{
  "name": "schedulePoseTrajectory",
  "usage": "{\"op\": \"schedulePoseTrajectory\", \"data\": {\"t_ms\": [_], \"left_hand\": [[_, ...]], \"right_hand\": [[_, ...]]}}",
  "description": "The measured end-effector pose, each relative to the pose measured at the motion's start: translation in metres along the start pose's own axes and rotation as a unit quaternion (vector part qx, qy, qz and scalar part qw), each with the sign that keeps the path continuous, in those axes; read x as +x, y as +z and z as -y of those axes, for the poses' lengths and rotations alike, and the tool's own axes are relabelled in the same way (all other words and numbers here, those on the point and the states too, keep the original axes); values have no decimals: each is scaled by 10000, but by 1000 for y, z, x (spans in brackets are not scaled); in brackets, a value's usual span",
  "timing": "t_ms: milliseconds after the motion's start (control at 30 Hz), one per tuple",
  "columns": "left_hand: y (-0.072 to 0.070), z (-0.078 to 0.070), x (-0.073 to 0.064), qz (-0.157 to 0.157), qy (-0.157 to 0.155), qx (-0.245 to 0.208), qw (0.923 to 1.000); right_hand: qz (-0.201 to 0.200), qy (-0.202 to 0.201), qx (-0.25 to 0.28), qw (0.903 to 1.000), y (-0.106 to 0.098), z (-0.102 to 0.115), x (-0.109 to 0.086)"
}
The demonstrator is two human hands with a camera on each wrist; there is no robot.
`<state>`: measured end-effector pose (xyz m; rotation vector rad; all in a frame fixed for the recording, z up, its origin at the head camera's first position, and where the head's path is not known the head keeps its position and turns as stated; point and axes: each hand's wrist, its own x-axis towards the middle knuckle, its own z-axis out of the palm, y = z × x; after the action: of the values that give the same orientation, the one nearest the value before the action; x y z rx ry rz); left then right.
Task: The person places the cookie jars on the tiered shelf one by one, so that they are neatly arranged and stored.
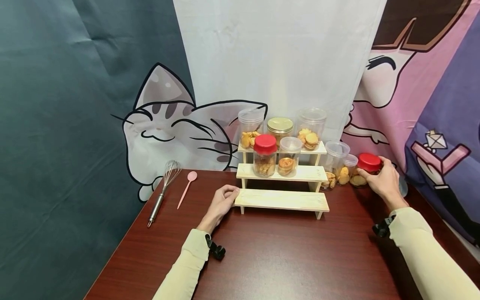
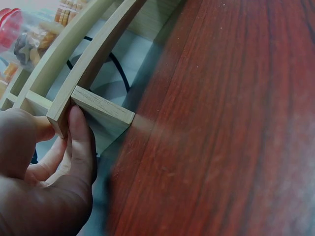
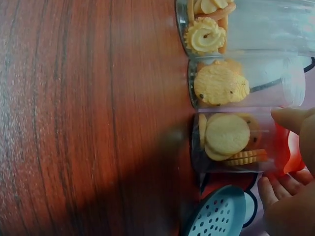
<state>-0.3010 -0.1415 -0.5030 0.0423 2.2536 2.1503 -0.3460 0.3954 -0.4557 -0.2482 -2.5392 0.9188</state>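
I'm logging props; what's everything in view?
Table: 1, brown, underneath
Stand: 1, pale, on table
Red-lidded jars: 2, clear, middle tier and table
Gold-lidded jar: 1, clear, top tier
Other jars: 5, clear, upper tiers and table
Cookies: many, golden, in jars
Whisk: 1, silver, table left
Spoon: 1, pink, beside whisk
Skimmer: 1, grey, right
Backdrop: 1, multicoloured, behind
Sleeves: 2, cream, forearms
Cameras: 2, black, wrists
Left hand: 1, gripping stand
Right hand: 1, holding red lid

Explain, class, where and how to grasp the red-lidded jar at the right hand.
Probably by its red lid, from above: the jar stands upright, with a small clear jar close on its left and a grey perforated utensil on its right.
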Motion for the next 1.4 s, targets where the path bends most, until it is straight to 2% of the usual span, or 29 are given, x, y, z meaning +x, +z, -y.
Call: {"op": "schedulePoseTrajectory", "data": {"t_ms": [200,500,700,900,1100,1400], "left_hand": [[0,1,-2,-8,1,74,10000],[1,1,-2,49,-18,27,10000],[0,1,0,-1,-17,25,10000],[0,0,0,-47,-2,47,10000],[0,-1,0,-50,-12,22,10000],[1,0,-1,-14,-8,37,10000]], "right_hand": [[-86,41,49,9999,0,-3,-1],[-566,313,217,9977,-6,-4,-13],[-942,536,823,9907,-18,4,-19],[-1018,726,1361,9828,-34,21,-34],[-1094,446,1974,9732,-47,45,-48],[-1127,-467,2090,9703,-50,80,-66]]}}
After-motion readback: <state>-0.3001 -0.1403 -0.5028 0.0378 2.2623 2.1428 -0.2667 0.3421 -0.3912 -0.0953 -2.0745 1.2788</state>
